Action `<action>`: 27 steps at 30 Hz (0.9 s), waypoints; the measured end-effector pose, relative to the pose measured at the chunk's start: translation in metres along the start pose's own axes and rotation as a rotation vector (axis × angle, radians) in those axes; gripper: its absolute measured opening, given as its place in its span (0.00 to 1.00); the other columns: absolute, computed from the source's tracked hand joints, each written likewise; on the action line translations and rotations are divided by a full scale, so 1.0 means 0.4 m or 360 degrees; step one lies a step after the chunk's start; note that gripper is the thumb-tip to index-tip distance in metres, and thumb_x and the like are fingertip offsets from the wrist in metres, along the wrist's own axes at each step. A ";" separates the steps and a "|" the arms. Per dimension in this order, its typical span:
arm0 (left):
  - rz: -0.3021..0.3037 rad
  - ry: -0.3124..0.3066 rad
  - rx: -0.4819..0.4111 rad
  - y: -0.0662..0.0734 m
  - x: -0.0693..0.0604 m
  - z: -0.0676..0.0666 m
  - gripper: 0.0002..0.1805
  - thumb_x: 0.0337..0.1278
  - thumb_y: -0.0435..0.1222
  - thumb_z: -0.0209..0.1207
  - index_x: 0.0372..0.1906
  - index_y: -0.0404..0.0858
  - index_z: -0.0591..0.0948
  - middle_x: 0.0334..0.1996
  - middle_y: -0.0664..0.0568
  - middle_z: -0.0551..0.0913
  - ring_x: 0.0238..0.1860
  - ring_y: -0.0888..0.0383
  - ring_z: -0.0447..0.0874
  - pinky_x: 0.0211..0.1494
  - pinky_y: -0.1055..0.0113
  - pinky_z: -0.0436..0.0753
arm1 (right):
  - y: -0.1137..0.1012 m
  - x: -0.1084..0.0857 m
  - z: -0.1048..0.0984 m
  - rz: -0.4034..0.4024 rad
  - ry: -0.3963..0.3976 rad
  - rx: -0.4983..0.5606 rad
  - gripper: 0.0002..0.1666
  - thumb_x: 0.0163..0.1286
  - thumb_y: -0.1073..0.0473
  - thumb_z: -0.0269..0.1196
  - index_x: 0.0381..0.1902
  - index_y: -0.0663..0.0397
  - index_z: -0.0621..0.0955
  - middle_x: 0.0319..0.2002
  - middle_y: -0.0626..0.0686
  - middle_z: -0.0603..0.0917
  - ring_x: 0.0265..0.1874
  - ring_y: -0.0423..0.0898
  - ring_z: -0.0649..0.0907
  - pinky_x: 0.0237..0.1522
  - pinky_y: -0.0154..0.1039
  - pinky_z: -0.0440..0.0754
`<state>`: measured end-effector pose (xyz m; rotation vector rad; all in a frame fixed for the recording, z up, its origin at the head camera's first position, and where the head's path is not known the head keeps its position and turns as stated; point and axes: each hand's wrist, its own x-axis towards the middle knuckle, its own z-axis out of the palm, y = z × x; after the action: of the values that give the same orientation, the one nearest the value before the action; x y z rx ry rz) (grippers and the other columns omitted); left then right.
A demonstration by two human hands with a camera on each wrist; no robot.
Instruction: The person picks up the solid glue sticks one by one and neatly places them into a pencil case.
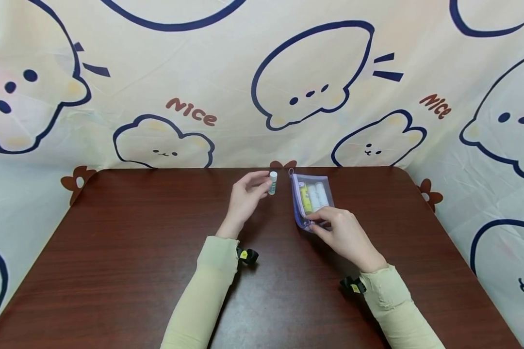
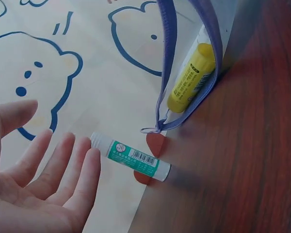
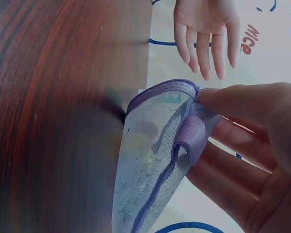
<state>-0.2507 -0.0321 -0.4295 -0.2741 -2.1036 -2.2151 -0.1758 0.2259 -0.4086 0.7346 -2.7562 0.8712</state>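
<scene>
A small glue stick [image 1: 272,183] with a white cap and a green label stands upright near the table's back edge. Beside it is my left hand [image 1: 247,194], fingers extended and thumb spread away in the left wrist view; whether a fingertip touches the stick I cannot tell. My right hand [image 1: 342,232] pinches the near end of a purple-trimmed mesh zip pouch [image 3: 150,155] between thumb and fingers. The pouch's zip side gapes open in the left wrist view. Inside lie a yellow glue stick [image 2: 193,77] and white sticks [image 1: 318,195]; their near ends are hidden.
The dark brown wooden table [image 1: 135,271] reaches back to a cream cloth backdrop [image 1: 236,72] printed with cartoon animals. Cloth also hangs along both sides. Each wrist carries a small black camera [image 1: 247,256] on a strap.
</scene>
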 end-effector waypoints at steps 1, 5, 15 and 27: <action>0.0003 0.0011 -0.0004 0.000 0.000 -0.001 0.21 0.67 0.37 0.66 0.61 0.35 0.81 0.51 0.46 0.85 0.52 0.40 0.84 0.54 0.55 0.85 | 0.000 0.000 0.000 0.0005 -0.0003 0.0001 0.13 0.64 0.64 0.73 0.47 0.51 0.89 0.45 0.49 0.87 0.38 0.43 0.84 0.40 0.44 0.87; -0.0003 0.0034 -0.0021 0.001 -0.001 -0.002 0.20 0.68 0.38 0.66 0.60 0.35 0.82 0.50 0.46 0.85 0.52 0.40 0.84 0.56 0.52 0.83 | 0.000 -0.001 -0.002 0.0018 -0.0009 0.0003 0.13 0.65 0.64 0.73 0.47 0.51 0.89 0.44 0.49 0.87 0.38 0.43 0.85 0.40 0.45 0.87; -0.0078 0.0110 0.0025 -0.005 -0.008 0.001 0.25 0.66 0.38 0.68 0.66 0.39 0.78 0.56 0.47 0.82 0.51 0.51 0.85 0.54 0.59 0.84 | 0.008 -0.001 -0.002 0.0038 -0.0012 0.0000 0.13 0.64 0.65 0.73 0.47 0.50 0.89 0.45 0.50 0.87 0.39 0.44 0.84 0.40 0.45 0.87; -0.0133 0.0124 0.0156 -0.035 -0.004 0.016 0.28 0.62 0.34 0.69 0.67 0.41 0.77 0.63 0.45 0.78 0.61 0.47 0.79 0.61 0.54 0.80 | 0.008 -0.001 -0.007 0.0067 -0.0016 0.0015 0.13 0.65 0.64 0.73 0.48 0.51 0.89 0.46 0.51 0.87 0.39 0.45 0.84 0.40 0.46 0.87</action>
<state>-0.2510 -0.0249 -0.4431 -0.0937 -2.2118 -2.1200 -0.1771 0.2300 -0.4079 0.6870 -2.7878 0.8919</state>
